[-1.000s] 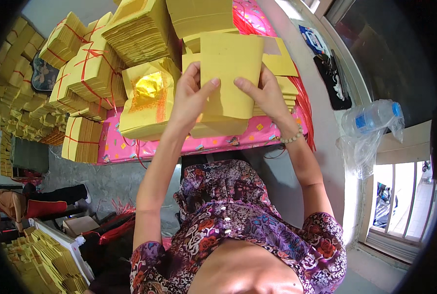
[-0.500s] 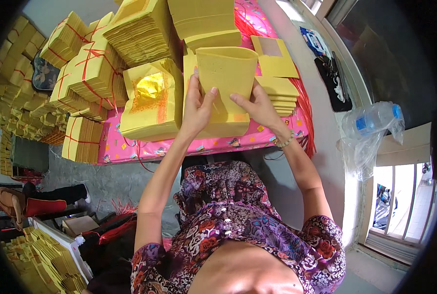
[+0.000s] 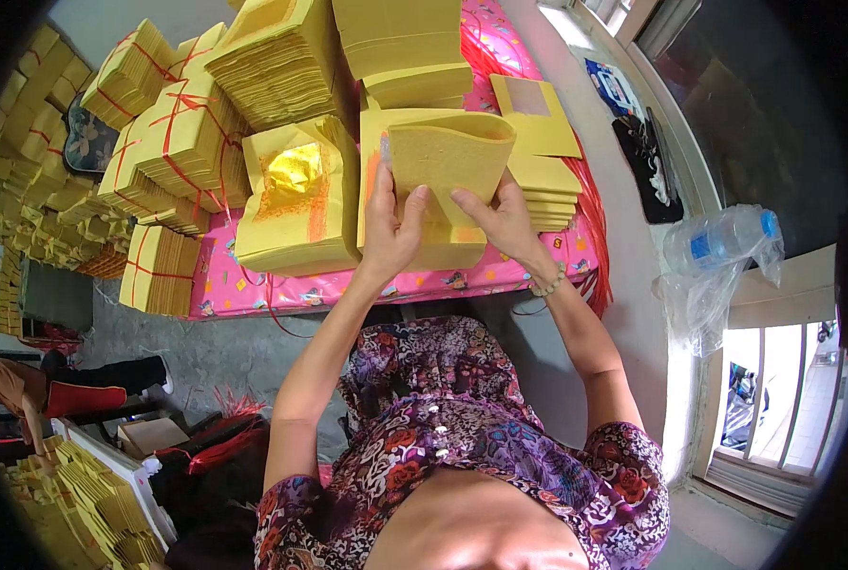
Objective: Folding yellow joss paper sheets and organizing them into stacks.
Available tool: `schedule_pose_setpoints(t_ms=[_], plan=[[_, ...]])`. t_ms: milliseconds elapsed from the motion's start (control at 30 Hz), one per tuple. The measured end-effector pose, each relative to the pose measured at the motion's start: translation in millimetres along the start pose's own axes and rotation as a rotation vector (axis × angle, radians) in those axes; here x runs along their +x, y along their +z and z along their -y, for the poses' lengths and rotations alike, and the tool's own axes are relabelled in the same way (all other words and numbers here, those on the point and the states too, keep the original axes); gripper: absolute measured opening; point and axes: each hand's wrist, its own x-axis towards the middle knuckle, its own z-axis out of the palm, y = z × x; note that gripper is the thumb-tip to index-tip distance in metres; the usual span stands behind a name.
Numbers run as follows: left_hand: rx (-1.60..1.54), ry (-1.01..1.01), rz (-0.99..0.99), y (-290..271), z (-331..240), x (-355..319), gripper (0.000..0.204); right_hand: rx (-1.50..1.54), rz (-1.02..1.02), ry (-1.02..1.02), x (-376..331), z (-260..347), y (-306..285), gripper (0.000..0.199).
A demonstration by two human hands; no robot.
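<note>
Between my two hands is a bent-over sheaf of yellow paper (image 3: 450, 161), its curved fold facing away from me. My left hand (image 3: 392, 223) grips its left side, thumb on the near face. On the right edge my right hand (image 3: 502, 218) is closed the same way, a beaded bracelet at its wrist. Beneath the sheaf lies a yellow paper stack (image 3: 433, 256) with an orange-marked edge. Just left of it, another yellow stack (image 3: 286, 237) carries a shiny gold foil square (image 3: 295, 168) with an orange border on top.
A pink patterned cover (image 3: 338, 294) lies under the stacks. Bundles tied with red string (image 3: 191, 138) pile up at the left. Folded yellow papers (image 3: 547, 185) and red strands (image 3: 593, 223) lie right. A plastic bottle (image 3: 728, 233) rests on the sill. Another person (image 3: 25, 389) bends at the far left.
Both hands have come slightly nearer to me with the sheaf, which now bends over more and looks shorter. The person at the left has reached an arm down toward the papers there.
</note>
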Motion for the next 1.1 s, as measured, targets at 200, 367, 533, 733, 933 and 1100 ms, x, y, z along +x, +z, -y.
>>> schedule_pose_setpoints(t_ms=[200,367,533,733,933,1100], plan=[[0.069,0.085,-0.053,5,3,-6,0.055,0.019,0.009,0.017,-4,-2,-1,0.053],[0.121,0.07,-0.046,6,1,-8,0.055,0.012,0.002,0.021,-4,-3,-1,0.052],[0.107,0.05,-0.05,8,-4,-6,0.054,0.004,0.013,0.008,-2,-1,-2,0.046],[0.102,0.084,-0.088,8,-4,-3,0.049,0.004,0.019,0.021,0,1,-1,0.041],[0.025,0.003,-0.057,8,-4,-4,0.051,0.002,-0.011,0.01,0,-3,-1,0.038],[-0.081,-0.03,-0.06,3,1,7,0.048,-0.013,-0.021,0.039,9,0,-3,0.037]])
